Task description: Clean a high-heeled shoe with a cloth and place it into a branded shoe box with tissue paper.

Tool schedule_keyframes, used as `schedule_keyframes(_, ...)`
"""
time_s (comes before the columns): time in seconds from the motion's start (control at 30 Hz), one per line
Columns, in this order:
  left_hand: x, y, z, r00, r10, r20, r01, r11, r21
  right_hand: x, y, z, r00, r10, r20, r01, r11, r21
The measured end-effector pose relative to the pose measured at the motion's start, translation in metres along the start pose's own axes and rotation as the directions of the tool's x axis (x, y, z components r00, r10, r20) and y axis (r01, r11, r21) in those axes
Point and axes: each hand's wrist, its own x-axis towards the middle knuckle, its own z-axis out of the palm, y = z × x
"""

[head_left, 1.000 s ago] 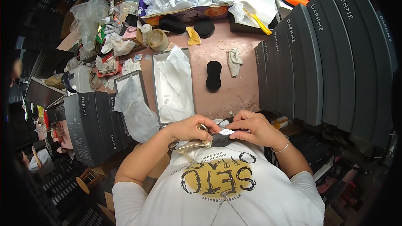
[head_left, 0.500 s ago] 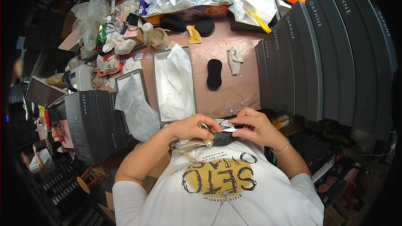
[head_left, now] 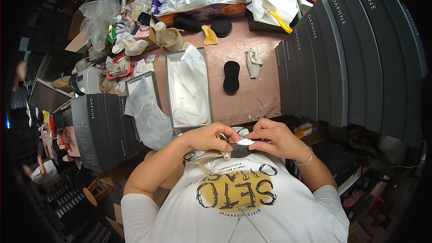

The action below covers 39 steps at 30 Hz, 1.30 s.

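Close against my shirt, my left hand point(head_left: 210, 138) is wrapped round a gold shoe point(head_left: 204, 158) with a dark part and a pearl-like bead. A gold ring-shaped piece shows at its fingers. My right hand point(head_left: 271, 138) has thumb and fingers pinched together at a small white slip point(head_left: 245, 141), right over the dark part of the shoe. The fingers hide much of the shoe and the slip's lower end. Beyond my hands on the table, an open grey shoebox point(head_left: 209, 85) holds white tissue paper.
A tall row of dark grey shoeboxes point(head_left: 330, 63) lines the right side; more boxes point(head_left: 96, 130) stand at left. A black brush-like pad point(head_left: 231, 77) and a grey cloth point(head_left: 254, 63) lie mid-table. Farther back are a glue jar point(head_left: 171, 39) and a paper-filled carton point(head_left: 202, 13).
My right fingers have shifted slightly toward my left hand, and more of the white slip shows between them. My left hand keeps its hold on the shoe.
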Motion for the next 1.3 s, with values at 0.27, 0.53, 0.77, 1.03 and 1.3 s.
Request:
schedule_keyframes(0.27, 0.000, -0.002, 0.002, 1.000, -0.009, -0.017, 0.009, 0.999, 0.034, -0.004, 0.007, 0.006, 0.998, -0.042, -0.044, 0.042, 0.999, -0.006)
schedule_keyframes(0.53, 0.000, 0.004, 0.007, 0.999, -0.034, -0.024, 0.035, 0.999, 0.040, -0.005, 0.001, 0.001, 0.999, -0.029, -0.035, 0.031, 0.999, 0.044)
schedule_keyframes(0.77, 0.002, 0.002, 0.007, 1.000, -0.008, -0.007, 0.009, 0.998, 0.064, 0.000, -0.007, -0.002, 0.999, -0.022, 0.047, 0.023, 0.999, -0.023)
schedule_keyframes(1.03, 0.002, 0.000, 0.006, 1.000, 0.003, 0.000, -0.003, 0.998, 0.067, 0.002, -0.010, 0.000, 0.999, -0.036, 0.024, 0.037, 0.997, -0.062)
schedule_keyframes(1.3, 0.005, 0.002, 0.006, 1.000, -0.012, 0.013, 0.011, 0.997, 0.078, 0.001, -0.008, -0.002, 0.998, -0.067, 0.003, 0.067, 0.992, -0.110)
